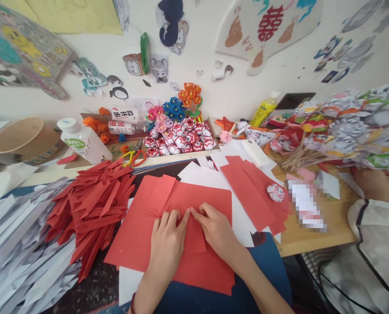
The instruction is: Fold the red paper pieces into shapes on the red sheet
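My left hand (168, 237) and my right hand (216, 229) meet over a small rectangle of red paper (194, 240). Fingertips of both hands come together at its top edge, pinching or pressing it there; the exact fold is hidden by the fingers. Beneath it lie larger sheets of red paper (133, 231), with white sheets (127, 283) showing under them. Just above my left hand rest a few more small red rectangles (161, 192). To the left is a heap of folded red paper strips (92, 205).
Folded white strips (27, 253) pile up at far left. Behind stand a white bottle (83, 141), scissors (133, 157) and red-and-white paper flowers (181, 137). Red sheets (246, 192) lie right, near a paper flower bundle (345, 126). Another person's sleeve (374, 226) is at right.
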Motion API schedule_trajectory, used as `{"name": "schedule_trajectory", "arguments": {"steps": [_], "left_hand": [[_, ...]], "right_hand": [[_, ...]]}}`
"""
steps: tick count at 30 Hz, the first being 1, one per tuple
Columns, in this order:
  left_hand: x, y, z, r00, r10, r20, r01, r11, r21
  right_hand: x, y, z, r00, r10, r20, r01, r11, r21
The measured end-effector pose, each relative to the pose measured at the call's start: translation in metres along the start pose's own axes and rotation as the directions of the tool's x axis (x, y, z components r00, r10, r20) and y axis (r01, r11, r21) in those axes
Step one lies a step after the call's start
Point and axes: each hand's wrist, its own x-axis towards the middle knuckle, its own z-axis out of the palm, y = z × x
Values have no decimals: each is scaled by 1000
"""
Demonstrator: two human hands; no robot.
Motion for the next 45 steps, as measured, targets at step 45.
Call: {"name": "schedule_trajectory", "arguments": {"steps": [45], "left_hand": [[-7,-1,-10,998,-3,57,-1,998,67]], "right_hand": [[-10,-20,-16,977,155,149,-92,928,-361]]}}
